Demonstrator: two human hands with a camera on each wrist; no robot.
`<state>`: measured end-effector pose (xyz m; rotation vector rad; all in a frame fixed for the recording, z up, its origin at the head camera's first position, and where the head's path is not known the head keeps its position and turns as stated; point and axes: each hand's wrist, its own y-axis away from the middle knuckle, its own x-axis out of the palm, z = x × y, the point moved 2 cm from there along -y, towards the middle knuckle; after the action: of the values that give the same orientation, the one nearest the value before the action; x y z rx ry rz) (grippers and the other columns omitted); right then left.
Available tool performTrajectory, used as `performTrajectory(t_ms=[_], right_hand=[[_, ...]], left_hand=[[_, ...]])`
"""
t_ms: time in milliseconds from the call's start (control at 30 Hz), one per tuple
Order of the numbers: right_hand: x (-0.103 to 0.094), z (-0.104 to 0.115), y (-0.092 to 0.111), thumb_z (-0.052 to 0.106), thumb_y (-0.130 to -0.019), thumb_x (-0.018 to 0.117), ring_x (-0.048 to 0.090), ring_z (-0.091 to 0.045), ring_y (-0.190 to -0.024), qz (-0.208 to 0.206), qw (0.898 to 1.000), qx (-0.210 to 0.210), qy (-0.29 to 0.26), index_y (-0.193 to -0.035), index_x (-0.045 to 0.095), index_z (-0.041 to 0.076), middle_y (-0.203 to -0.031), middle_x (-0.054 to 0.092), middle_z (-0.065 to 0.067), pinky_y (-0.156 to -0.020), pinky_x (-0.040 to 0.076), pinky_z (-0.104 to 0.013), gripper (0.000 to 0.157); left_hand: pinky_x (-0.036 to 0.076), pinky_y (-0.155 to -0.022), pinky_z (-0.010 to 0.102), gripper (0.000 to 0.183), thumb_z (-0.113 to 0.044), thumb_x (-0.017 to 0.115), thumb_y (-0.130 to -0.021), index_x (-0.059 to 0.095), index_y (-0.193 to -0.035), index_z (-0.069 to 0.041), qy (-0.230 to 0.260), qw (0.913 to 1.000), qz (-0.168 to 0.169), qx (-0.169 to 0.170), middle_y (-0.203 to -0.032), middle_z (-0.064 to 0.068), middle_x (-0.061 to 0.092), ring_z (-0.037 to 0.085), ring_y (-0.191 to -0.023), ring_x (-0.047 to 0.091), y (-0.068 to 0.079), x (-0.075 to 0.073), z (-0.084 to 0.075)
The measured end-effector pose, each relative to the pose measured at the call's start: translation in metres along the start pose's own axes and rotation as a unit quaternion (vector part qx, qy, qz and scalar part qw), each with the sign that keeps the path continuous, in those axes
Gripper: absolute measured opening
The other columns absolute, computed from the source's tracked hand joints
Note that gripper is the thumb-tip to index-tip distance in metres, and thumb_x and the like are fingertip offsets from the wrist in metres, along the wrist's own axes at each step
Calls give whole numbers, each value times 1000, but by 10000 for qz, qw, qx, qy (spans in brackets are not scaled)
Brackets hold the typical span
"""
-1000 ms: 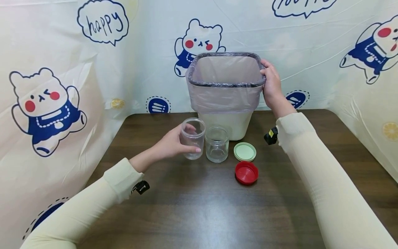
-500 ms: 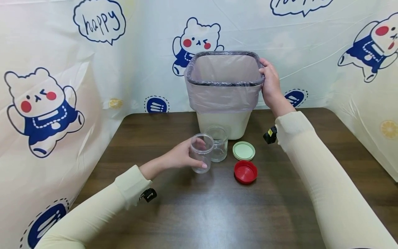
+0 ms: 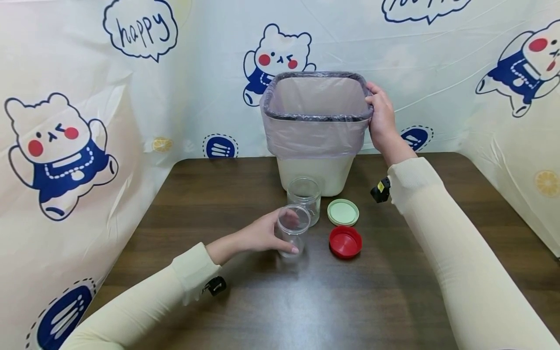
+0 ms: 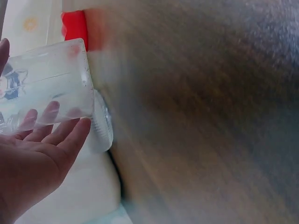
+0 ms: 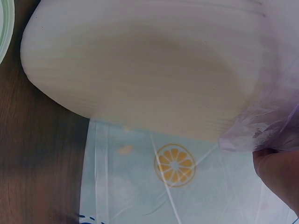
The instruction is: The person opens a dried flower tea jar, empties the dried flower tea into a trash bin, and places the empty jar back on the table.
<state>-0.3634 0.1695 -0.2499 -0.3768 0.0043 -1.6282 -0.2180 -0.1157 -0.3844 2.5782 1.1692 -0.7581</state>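
My left hand [image 3: 264,233] grips a clear plastic jar [image 3: 294,232], lidless and upright, thumb on the near side and fingers behind it. In the left wrist view the jar [image 4: 46,84] shows nothing inside. Right behind it stands a second clear jar [image 3: 305,189], ribbed near its base and also lidless, partly hidden by the first. My right hand [image 3: 382,114] holds the right rim of a cream trash can [image 3: 315,170] lined with a translucent lilac bag [image 3: 312,138]. In the right wrist view the thumb [image 5: 278,172] lies against the bag's edge.
A pale green lid [image 3: 343,212] lies right of the jars, and a red lid [image 3: 345,242] sits just in front of it on the dark wooden table [image 3: 350,306]. A patterned cloth [image 3: 218,73] hangs behind the table and along its sides.
My left hand has brought the plastic jar nearer and to the right, from beside the second jar to in front of it. The right hand stays at the trash can's rim.
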Motion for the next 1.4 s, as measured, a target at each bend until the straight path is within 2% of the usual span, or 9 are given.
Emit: performTrajectory(t_ms=[133,333,533,767,967,1300,1400], right_hand=[[0,-1,0,13,-97,34,40,-16,-119,22,10000,-14,9,-147,39,9,-151,33,-1,-91,37,-22,50],[1,0,1,13,-97,34,40,-19,-120,31,10000,-18,12,-146,40,9,-150,34,-2,-90,38,-22,50],[1,1,0,14,-97,33,39,-21,-123,21,10000,0,-10,-146,40,10,-149,34,-1,-90,37,-23,49],[3,0,0,12,-96,33,46,-13,-104,106,9998,-147,-46,-146,40,8,-149,34,-8,-83,40,-21,51],[3,0,0,11,-95,33,45,-13,-105,86,9998,-154,-26,-146,40,8,-148,35,-8,-82,39,-20,51],[1,0,-1,11,-95,34,45,-10,-94,37,10000,-68,24,-146,41,8,-143,38,-8,-75,38,-19,52],[0,0,0,11,-95,34,45,-10,-93,59,10000,-40,4,-146,40,8,-143,38,-8,-77,38,-20,52]], left_hand=[[40,-98,37,67,-16,87,-73,49,-125,2,-28,10000,35,23,-124,15,59,21,-114,54,-1,6,2],[40,-99,35,66,-19,88,-72,50,-124,-4,-84,9999,-49,-42,-124,7,59,17,-114,54,-3,14,2],[40,-99,35,68,-18,89,-70,51,-124,-3,-66,9999,-116,-16,-125,11,60,17,-115,54,-6,22,3],[41,-98,35,69,-18,90,-69,51,-125,-4,24,9998,-194,-26,-125,9,60,17,-116,54,-6,27,4],[42,-97,33,70,-19,90,-69,50,-126,-5,40,9997,-198,-100,-127,10,59,15,-115,53,-7,30,5],[44,-94,33,72,-19,89,-70,49,-128,-5,25,9997,-156,-167,-127,8,59,14,-114,53,-9,30,7],[44,-93,32,72,-20,89,-70,49,-128,-6,31,9997,-139,-175,-128,7,59,13,-115,53,-9,31,7]])
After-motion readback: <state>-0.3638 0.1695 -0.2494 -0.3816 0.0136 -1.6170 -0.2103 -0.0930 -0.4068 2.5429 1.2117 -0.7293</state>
